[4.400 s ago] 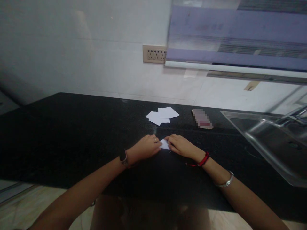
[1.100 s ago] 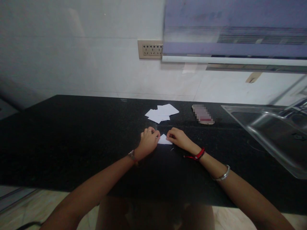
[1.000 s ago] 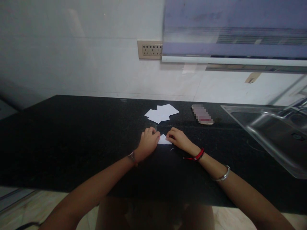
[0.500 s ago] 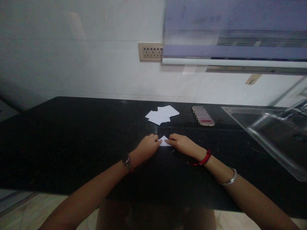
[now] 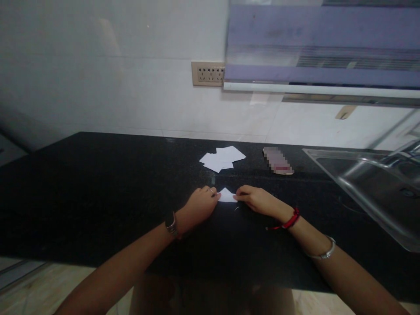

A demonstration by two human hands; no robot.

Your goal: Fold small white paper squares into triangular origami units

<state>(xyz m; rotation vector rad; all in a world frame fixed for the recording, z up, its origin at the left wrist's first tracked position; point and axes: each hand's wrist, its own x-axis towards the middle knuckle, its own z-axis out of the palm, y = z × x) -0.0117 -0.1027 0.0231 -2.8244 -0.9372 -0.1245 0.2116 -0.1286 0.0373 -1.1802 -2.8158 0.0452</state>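
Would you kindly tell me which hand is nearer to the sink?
Right. The right hand is left of the sink; the left hand is farther left, across the folded paper.

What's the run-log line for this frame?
left hand: on triangular white paper, left corner | right hand: on its right corner | white sheets: overlapping, beyond hands | phone: between sheets and sink

The left forearm (image 5: 131,261) enters from 8 o'clock, pointing to 2; the left grip (image 5: 201,204) is curled, thumb toward 3. The right forearm (image 5: 357,280) enters from 4, pointing to 10; the right grip (image 5: 260,201) pinches toward 9.
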